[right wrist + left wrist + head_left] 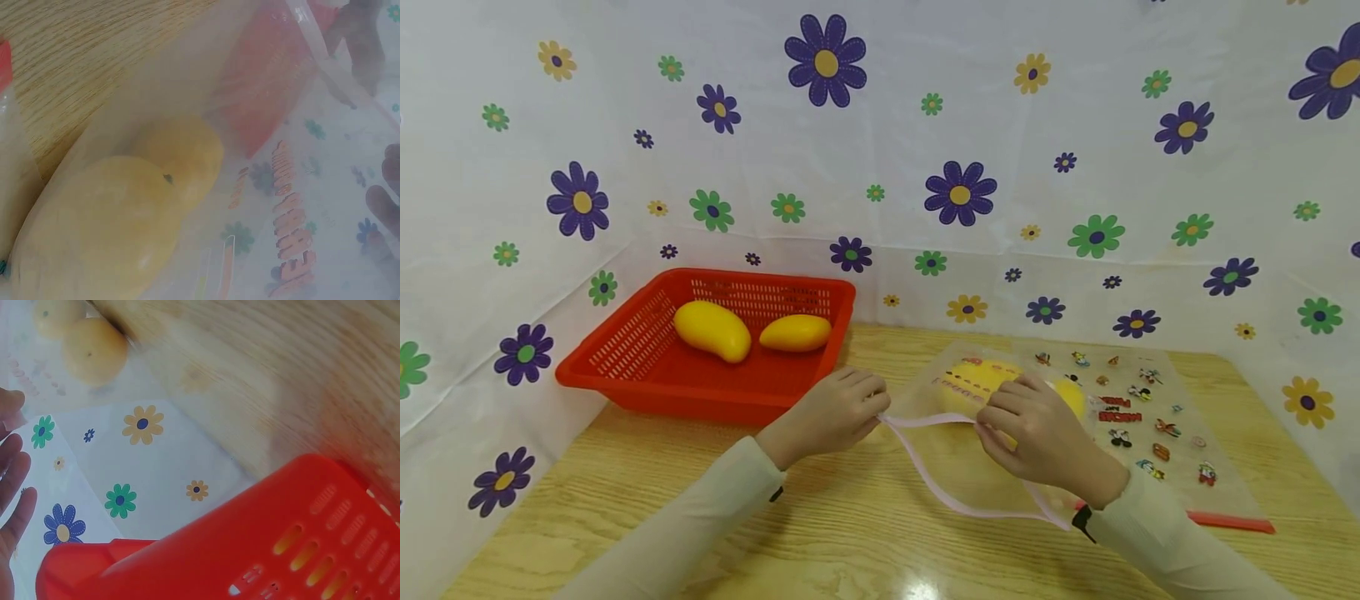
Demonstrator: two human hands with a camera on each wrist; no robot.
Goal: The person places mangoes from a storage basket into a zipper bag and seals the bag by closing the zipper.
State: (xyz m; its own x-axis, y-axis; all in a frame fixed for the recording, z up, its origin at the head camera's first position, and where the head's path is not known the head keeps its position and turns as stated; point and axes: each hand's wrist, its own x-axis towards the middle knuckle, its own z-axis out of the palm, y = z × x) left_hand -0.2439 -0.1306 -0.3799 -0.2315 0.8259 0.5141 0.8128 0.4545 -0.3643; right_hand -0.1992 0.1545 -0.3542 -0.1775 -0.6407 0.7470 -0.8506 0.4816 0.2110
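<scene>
A clear bag [970, 467] with a pink zip edge lies on the table, its mouth parted, with yellow fruits [973, 383] inside. At the mouth's left corner, my left hand [831, 417] pinches the edge. My right hand [1037, 429] pinches the upper edge of the mouth, above the bag. In the right wrist view two yellow fruits [100, 231] show through the film. The left wrist view has the left hand's fingers [19, 481] at its edge and a round fruit [95, 351] in the bag.
A red basket [692, 402] holding two yellow mangoes [713, 331] stands at the back left. Right of my right hand, a printed clear bag with a red slider [1231, 522] lies flat on the wooden table [850, 542]. Behind hangs a flowered white cloth [895, 133].
</scene>
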